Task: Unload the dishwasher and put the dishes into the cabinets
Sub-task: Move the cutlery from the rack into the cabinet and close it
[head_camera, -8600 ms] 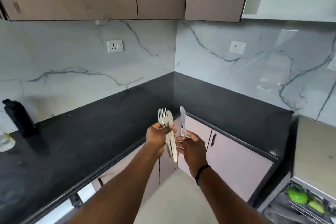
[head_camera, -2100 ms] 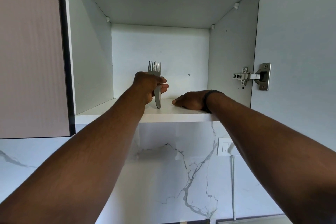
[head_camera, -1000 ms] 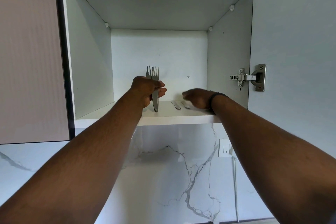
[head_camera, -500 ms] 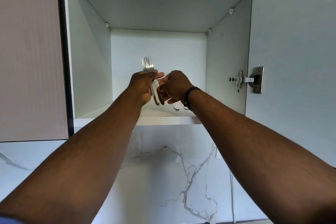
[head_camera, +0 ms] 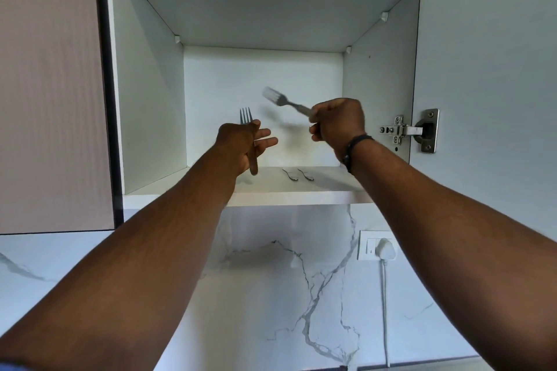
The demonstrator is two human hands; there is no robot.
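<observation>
I look up into an open white wall cabinet, whose lower shelf (head_camera: 271, 194) is at hand height. My left hand (head_camera: 242, 146) holds a steel fork (head_camera: 246, 116) upright, tines up, with its handle end showing below the palm and its fingers partly spread. My right hand (head_camera: 337, 122) grips the handle of a second fork (head_camera: 278, 99), blurred and tilted with its tines pointing up and left. Two pieces of cutlery (head_camera: 298, 175) lie side by side on the shelf, only their handle ends visible.
The cabinet door (head_camera: 488, 69) stands open at the right on a metal hinge (head_camera: 405, 130). A closed beige cabinet door (head_camera: 51, 84) is at the left. Below is a marble backsplash with a wall socket and white plug (head_camera: 378, 248).
My right hand has taken one fork out of my left hand and moved right with it. My left hand keeps one fork, fingers loosened.
</observation>
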